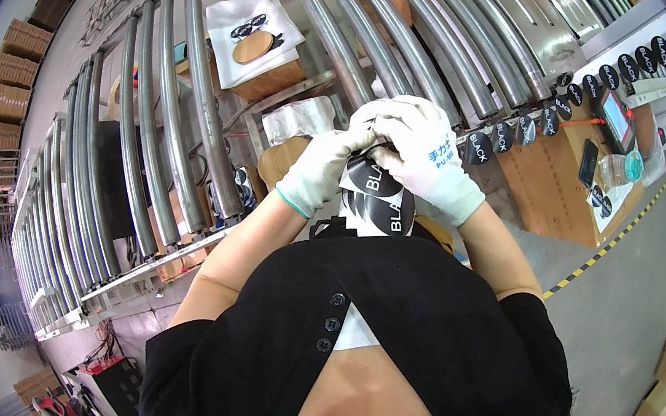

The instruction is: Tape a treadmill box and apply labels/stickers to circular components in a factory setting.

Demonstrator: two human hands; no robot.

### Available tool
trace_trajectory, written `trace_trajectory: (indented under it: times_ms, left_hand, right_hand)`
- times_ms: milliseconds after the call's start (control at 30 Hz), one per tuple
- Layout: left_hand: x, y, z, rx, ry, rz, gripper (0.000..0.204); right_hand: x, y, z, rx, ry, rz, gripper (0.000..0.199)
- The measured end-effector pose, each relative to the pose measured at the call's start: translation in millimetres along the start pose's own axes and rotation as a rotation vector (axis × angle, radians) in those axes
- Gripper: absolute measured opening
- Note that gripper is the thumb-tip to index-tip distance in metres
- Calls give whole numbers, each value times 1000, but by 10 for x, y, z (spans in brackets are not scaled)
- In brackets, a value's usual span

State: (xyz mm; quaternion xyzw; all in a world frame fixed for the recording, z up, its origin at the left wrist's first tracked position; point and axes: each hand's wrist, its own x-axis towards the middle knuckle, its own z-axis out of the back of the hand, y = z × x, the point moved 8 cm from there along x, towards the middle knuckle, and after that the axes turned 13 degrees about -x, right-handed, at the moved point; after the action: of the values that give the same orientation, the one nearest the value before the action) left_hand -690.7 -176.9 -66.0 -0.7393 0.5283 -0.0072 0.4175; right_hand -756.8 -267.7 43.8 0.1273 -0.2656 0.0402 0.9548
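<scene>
1. Head view: my left hand [320, 168] and right hand [425, 157], both in white gloves, meet over a sheet of round black labels [373, 192].
2. Left fingers [350, 144] pinched narrow on the sheet's top edge; right fingers [387, 126] curled shut just above, seemingly picking at one label. The actual grip is hidden.
3. Sheet hangs below the fingertips, against my chest.
4. My call: hold the sheet taut, peel slowly from the edge.
5. Peeled labels [523, 130] line the conveyor rail [421, 67] beyond the right fingers.

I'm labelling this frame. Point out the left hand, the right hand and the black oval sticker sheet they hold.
left hand [320, 168], head view, back of glove
right hand [425, 155], head view, back of glove
black oval sticker sheet [378, 202], head view, lower oval
</scene>
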Motion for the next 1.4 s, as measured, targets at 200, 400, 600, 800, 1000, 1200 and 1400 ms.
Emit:
trace_trajectory:
  times_ms: [200, 400, 600, 800, 1000, 1200, 1400]
  left_hand:
    - [-47, 46, -112, -106, -65, 54, 23]
    - [-17, 97, -72, -89, -98, 66, 28]
    - [28, 111, 18, -67, -85, 37, 27]
    - [-19, 196, -84, -180, -85, 170, 25]
    - [-80, 74, -119, 215, 46, -69, 24]
    - [41, 310, 21, -422, -20, 241, 25]
    - [176, 340, 220, -378, -222, 196, 26]
  right_hand:
    - [52, 106, 2, -80, -20, 124, 21]
    - [35, 186, -26, -85, -56, 223, 18]
    - [-2, 109, 45, 10, -109, 140, 17]
    - [-29, 71, -78, -88, -61, 103, 23]
    - [-30, 203, -62, -105, -131, 244, 18]
    - [-41, 214, -55, -68, -128, 235, 14]
    - [-107, 93, 184, 72, -153, 97, 15]
